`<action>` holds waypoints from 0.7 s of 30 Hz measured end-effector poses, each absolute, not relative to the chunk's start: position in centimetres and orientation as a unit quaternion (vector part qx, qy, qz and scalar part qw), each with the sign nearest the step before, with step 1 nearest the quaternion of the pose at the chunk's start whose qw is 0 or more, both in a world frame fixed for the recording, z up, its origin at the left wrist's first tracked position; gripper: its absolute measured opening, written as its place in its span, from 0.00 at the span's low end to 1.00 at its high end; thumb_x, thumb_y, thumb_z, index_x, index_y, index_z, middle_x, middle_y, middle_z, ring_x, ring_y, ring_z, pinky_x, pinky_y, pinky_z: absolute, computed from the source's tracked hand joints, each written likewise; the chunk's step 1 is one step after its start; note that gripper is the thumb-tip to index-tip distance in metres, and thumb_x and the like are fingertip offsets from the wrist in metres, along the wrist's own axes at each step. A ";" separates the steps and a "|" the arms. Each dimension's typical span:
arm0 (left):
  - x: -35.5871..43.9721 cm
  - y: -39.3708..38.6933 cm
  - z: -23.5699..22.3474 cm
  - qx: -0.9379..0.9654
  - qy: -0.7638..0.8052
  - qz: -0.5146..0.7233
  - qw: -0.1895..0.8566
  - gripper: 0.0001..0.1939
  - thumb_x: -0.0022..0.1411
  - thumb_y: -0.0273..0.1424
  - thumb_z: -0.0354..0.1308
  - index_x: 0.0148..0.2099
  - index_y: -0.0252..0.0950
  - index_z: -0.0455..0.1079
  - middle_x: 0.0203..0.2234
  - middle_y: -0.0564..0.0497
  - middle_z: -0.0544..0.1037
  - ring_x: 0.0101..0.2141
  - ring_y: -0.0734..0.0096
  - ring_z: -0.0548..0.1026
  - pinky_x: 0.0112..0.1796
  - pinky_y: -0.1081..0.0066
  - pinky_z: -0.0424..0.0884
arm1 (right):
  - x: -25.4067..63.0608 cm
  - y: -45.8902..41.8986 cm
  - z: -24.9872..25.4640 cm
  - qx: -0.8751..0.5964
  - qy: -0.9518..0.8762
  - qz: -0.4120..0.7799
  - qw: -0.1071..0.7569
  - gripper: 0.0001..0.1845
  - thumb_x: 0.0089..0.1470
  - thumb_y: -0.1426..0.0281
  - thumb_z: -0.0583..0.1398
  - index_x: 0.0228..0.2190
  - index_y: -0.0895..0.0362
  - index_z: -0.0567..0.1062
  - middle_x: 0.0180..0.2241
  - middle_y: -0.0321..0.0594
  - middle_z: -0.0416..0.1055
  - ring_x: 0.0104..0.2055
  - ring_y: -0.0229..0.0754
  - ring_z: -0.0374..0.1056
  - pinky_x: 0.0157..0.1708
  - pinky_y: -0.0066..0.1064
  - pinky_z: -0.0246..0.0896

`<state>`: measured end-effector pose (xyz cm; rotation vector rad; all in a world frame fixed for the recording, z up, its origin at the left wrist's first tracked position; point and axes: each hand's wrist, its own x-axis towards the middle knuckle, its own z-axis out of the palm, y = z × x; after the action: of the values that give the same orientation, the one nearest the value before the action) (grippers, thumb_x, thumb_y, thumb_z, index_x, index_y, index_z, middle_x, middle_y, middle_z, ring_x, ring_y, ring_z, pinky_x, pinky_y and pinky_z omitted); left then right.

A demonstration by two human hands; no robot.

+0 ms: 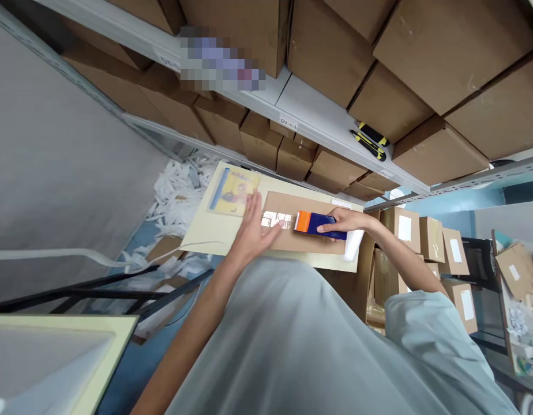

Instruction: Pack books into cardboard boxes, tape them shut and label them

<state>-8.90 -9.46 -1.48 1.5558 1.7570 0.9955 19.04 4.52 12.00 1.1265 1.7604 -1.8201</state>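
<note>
My right fingers (326,228) grip the tape dispenser (310,221) over the cardboard (318,245) on the counter (210,233); my left fingers (252,206) lie spread. The dispenser is likely stiff and light: hold it by its blue body.

The tape dispenser (312,223) looks like smooth, hard plastic, and the tape strip (270,219) is glossy film over the matt brown cardboard of the carton (288,203). The bench (206,230) has a smooth, pale finish, the shirt (275,323) is soft, matt cloth, and the shelf (312,109) resembles smooth painted metal.
</note>
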 end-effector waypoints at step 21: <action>-5.0 -7.8 -1.4 0.718 0.608 0.224 0.252 0.74 0.60 0.73 0.56 0.85 0.21 0.40 0.83 0.27 0.41 0.82 0.30 0.40 0.79 0.40 0.35 | 31.5 7.2 18.1 0.501 0.564 -0.609 0.246 0.34 0.40 0.43 0.82 0.29 0.60 0.84 0.27 0.39 0.84 0.27 0.40 0.78 0.31 0.30 0.74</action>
<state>-4.97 -7.76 -1.42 1.9539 1.6549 0.6085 31.48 7.24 18.05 1.3665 1.5393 -1.6605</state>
